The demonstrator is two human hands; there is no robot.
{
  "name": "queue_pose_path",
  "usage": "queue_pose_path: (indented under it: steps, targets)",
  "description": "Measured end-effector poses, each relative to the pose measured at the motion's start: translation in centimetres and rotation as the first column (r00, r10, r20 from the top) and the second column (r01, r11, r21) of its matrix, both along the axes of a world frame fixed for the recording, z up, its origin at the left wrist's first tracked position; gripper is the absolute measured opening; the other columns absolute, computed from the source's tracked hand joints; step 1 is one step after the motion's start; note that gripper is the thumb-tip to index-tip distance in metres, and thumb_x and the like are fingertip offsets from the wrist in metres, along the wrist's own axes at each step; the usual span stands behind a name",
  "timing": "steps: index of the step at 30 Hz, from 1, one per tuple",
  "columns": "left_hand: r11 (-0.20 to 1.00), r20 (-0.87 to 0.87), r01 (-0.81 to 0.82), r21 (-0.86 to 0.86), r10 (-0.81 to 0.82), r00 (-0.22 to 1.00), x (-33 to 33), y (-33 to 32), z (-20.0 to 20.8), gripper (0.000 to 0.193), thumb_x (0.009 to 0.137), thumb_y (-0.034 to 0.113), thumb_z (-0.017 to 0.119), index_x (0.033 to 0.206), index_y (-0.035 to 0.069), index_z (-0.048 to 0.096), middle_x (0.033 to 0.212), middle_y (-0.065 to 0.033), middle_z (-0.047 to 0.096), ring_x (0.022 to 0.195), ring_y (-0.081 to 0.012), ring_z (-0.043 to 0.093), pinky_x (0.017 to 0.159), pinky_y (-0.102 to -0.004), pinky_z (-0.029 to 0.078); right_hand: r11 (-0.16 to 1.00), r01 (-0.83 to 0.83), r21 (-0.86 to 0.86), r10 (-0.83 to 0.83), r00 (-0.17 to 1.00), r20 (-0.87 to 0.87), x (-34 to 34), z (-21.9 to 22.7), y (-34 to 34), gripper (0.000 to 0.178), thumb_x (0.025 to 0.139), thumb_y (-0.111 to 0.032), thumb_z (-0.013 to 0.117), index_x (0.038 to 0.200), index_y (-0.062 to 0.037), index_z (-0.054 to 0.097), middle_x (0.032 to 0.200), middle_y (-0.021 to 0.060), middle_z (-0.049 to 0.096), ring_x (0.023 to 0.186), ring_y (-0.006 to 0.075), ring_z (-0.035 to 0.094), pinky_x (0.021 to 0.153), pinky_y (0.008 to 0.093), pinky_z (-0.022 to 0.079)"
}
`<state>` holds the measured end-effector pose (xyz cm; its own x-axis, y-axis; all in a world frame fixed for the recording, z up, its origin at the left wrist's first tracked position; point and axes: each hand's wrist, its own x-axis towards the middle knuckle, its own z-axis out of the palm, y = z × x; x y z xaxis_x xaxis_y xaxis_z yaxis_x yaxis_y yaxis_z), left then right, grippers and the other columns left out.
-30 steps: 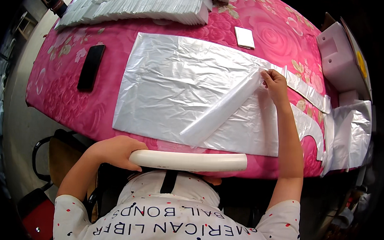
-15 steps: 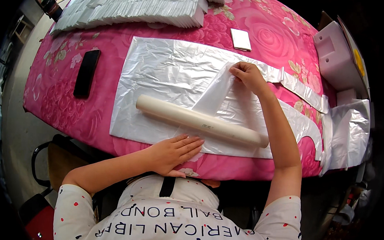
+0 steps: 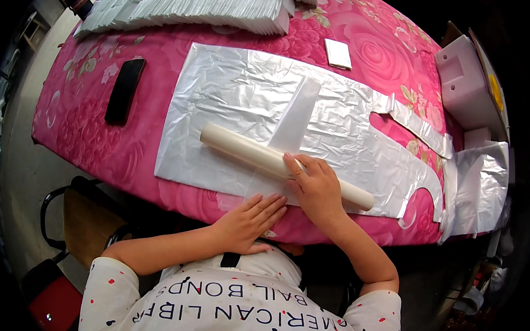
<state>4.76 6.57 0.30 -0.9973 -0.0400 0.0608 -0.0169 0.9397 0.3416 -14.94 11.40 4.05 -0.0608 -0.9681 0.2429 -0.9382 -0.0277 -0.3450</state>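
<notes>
A thin, silvery-white plastic sheet (image 3: 222, 78) with curved cut-outs at its right end lies flat and crinkled on the table. Across its near half rests a pale, cream-coloured tube (image 3: 236, 145), slanting down to the right. From under the tube a narrow folded strip of plastic (image 3: 297, 113) stretches away from me. My right hand (image 3: 316, 187) lies over the tube's middle, fingers extended on top of it. Flat on the near edge of the sheet is my left hand (image 3: 250, 223), its fingers stretched out and just short of the tube.
A pink floral cloth (image 3: 85, 130) covers the table. Stacks of folded white plastic packets (image 3: 190, 6) stand at the far left, and a black phone (image 3: 124, 91) lies left of the sheet. A small white packet (image 3: 338, 54) lies beyond it. At the right is a white foam box (image 3: 467, 81).
My right hand has let go of the plastic strip and come down toward me onto the tube. The strip now lies flatter on the sheet. My left hand stays near the edge.
</notes>
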Motion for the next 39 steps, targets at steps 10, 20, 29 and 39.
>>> queue_pose_path:
  steps: [10, 20, 29, 39]
  targets:
    - [0.966, 0.004, 0.211, 0.149, -0.214, 0.977, -0.3, -4.4, 2.4, 0.085, 0.076, 0.045, 0.057, 0.138, -0.001, 0.023, 0.147, -0.018, 0.016, 0.137, -0.0293, 0.015, 0.11, -0.0415, 0.013, 0.851, 0.519, -0.073, -0.521, 0.854, 0.004, -13.5, -0.1, 4.4, 0.048, 0.079, -0.004, 0.06, 0.126, -0.0101, 0.05, 0.109, 0.0106, 0.058, 0.096, 0.0275, 0.053, 0.084, 0.0349, 0.043]
    - [0.982, -0.087, 0.027, -0.185, -0.043, 0.995, 0.2, 0.8, -0.6, 0.05, 0.081, 0.018, 0.045, 0.131, 0.007, 0.042, 0.14, -0.015, 0.034, 0.13, -0.0269, 0.033, 0.106, -0.0426, 0.024, 0.998, -0.058, 0.025, 0.057, 0.998, 0.03, -0.3, 0.3, 3.3, 0.051, 0.069, -0.005, 0.067, 0.118, -0.013, 0.055, 0.116, 0.0018, 0.057, 0.108, 0.0212, 0.051, 0.105, 0.0474, 0.023]
    - [0.965, -0.108, 0.066, -0.253, -0.095, 0.99, 0.3, 0.6, -0.8, 0.049, 0.084, 0.019, 0.041, 0.131, 0.005, 0.04, 0.139, -0.0148, 0.036, 0.13, -0.0267, 0.033, 0.106, -0.0418, 0.025, 0.966, 0.158, -0.205, -0.165, 0.986, -0.016, -7.1, -1.7, -8.7, 0.045, 0.073, -0.006, 0.064, 0.117, -0.0156, 0.056, 0.114, 0.0016, 0.058, 0.105, 0.021, 0.052, 0.103, 0.0432, 0.028]
    - [0.982, -0.148, 0.183, 0.036, -0.176, 0.973, 1.6, -2.2, 0.2, 0.043, 0.081, 0.012, 0.047, 0.122, -0.001, 0.047, 0.133, -0.0162, 0.043, 0.125, -0.0279, 0.04, 0.105, -0.0396, 0.03, 0.949, -0.313, 0.034, 0.287, 0.905, 0.315, -3.5, -0.7, -2.7, 0.05, 0.066, 0.011, 0.049, 0.113, -0.0019, 0.057, 0.122, 0.0115, 0.053, 0.118, 0.0299, 0.044, 0.097, 0.037, 0.039]
